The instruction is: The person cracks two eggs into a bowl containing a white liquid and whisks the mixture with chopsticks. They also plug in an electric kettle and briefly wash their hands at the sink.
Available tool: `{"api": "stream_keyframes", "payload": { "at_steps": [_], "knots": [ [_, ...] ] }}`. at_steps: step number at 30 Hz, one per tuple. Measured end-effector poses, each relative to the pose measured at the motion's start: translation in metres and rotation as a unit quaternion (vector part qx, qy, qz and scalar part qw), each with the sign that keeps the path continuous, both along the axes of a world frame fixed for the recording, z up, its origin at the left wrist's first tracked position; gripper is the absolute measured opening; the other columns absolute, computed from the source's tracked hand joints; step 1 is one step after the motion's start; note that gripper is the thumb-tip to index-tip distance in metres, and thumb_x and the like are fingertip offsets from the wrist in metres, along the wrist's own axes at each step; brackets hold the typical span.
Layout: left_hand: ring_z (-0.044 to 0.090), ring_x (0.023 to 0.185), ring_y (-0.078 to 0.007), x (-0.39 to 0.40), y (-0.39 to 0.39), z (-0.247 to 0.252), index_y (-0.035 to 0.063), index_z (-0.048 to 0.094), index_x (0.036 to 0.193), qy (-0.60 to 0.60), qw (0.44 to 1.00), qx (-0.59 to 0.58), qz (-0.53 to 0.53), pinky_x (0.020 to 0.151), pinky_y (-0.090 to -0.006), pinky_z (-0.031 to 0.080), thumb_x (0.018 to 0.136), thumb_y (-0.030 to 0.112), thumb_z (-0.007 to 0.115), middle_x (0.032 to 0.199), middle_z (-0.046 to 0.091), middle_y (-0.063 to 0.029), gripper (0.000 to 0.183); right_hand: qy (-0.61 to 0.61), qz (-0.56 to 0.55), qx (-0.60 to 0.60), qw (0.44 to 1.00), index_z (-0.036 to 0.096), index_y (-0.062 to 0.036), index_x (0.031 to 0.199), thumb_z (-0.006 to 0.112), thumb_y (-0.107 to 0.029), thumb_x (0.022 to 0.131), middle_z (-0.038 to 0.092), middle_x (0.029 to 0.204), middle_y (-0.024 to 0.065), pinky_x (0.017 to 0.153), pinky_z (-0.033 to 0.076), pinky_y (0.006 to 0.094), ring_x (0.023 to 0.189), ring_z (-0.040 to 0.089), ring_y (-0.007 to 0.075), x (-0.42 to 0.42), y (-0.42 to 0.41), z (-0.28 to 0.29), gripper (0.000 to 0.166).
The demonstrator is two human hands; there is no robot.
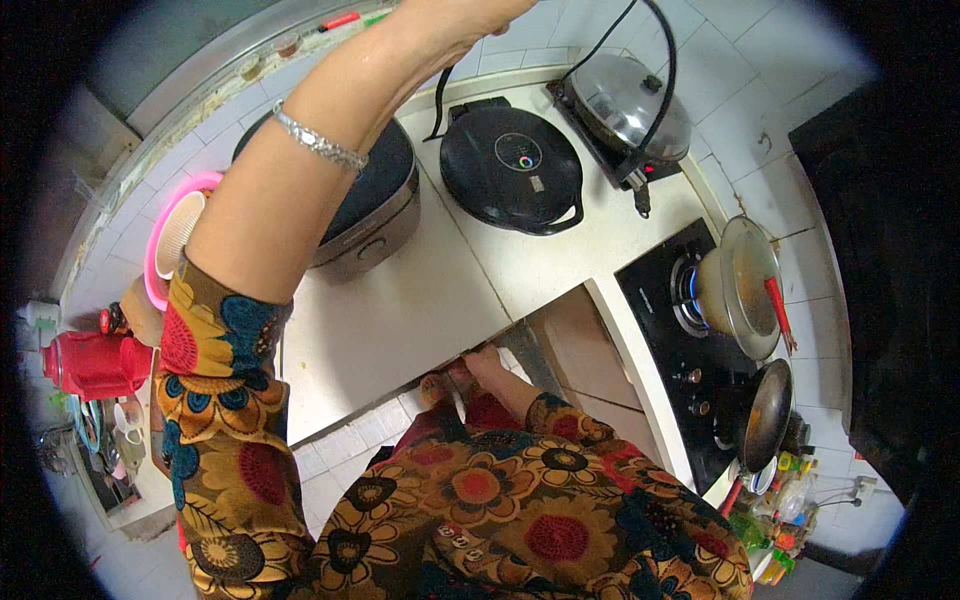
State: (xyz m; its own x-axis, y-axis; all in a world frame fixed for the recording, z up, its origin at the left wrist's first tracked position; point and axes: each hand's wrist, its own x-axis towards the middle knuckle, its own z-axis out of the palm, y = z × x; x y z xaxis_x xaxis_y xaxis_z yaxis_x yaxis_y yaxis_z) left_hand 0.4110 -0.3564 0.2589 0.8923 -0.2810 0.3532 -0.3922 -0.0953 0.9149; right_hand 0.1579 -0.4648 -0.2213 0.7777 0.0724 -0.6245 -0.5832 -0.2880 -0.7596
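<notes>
My left hand [491, 13] is raised at the top edge, mostly cut off by the frame, so its fingers and anything in them are hidden. Its forearm, with a silver bracelet [319, 145], crosses over a dark-lidded rice cooker [367, 247]. Right of the cooker, a closed round black electric griddle [510, 169] lies on the white countertop [390, 322]. My right hand [480, 361] is low, beside the counter's front edge; its fingers are not clear. A black power cable [670, 67] loops above a glass-lidded pan [626, 105] at the back right.
At right, a blue flame burns on the black gas hob [652, 300] under a lidded pot [739, 289]; a dark wok [765, 416] is nearer me. A pink basin [152, 259] and a red kettle [101, 364] stand left. Bottles and packets [780, 517] crowd the lower right.
</notes>
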Motion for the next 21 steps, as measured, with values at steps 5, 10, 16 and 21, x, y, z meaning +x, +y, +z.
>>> {"api": "stream_keyframes", "payload": {
  "at_steps": [5,10,16,21],
  "knots": [
    [0.038,0.048,-0.0051,0.013,0.017,-0.015,0.0124,0.052,0.067,-0.038,0.998,0.056,-0.018,0.048,-0.0228,0.034,0.086,0.032,0.065,0.055,0.042,0.0055,0.03,-0.308,0.446,0.008,0.84,0.056,-0.0026,0.12,0.06,-0.02,0.089,0.06,0.116,0.0153,0.087,0.049,0.037,0.105,0.059,0.0242,-0.003,-0.067,0.014,0.036],
    [0.036,0.047,-0.0059,0.008,0.006,-0.019,0.0139,0.05,0.066,0.007,1.0,0.013,0.024,0.044,-0.0221,0.028,0.082,0.03,0.069,0.054,0.041,0.0065,0.029,0.013,0.451,0.019,0.892,0.056,-0.0037,0.121,0.055,-0.019,0.092,0.062,0.113,0.0114,0.084,0.051,0.0339,0.102,0.06,0.0182,0.054,-0.103,0.173,0.033],
    [0.038,0.047,-0.005,0.003,-0.019,-0.022,0.013,0.055,0.072,0.036,0.998,-0.024,0.05,0.044,-0.0214,0.03,0.082,0.026,0.069,0.055,0.042,0.0073,0.022,-0.17,0.048,0.605,0.776,0.03,0.0003,0.141,0.045,-0.059,0.088,0.032,0.145,0.0228,0.097,0.042,0.048,0.129,0.042,0.0319,0.188,-0.141,0.327,0.081],
    [0.038,0.055,-0.0008,-0.003,-0.045,-0.039,0.011,0.057,0.082,0.064,0.998,0.017,0.016,0.049,-0.0176,0.029,0.089,0.021,0.062,0.064,0.049,0.0095,0.013,-0.204,-0.115,0.693,0.682,0.041,0.0077,0.129,0.021,-0.046,0.1,0.056,0.122,0.0216,0.082,0.049,0.0356,0.1,0.059,0.0269,0.323,-0.186,0.339,0.064]
  ]
}}
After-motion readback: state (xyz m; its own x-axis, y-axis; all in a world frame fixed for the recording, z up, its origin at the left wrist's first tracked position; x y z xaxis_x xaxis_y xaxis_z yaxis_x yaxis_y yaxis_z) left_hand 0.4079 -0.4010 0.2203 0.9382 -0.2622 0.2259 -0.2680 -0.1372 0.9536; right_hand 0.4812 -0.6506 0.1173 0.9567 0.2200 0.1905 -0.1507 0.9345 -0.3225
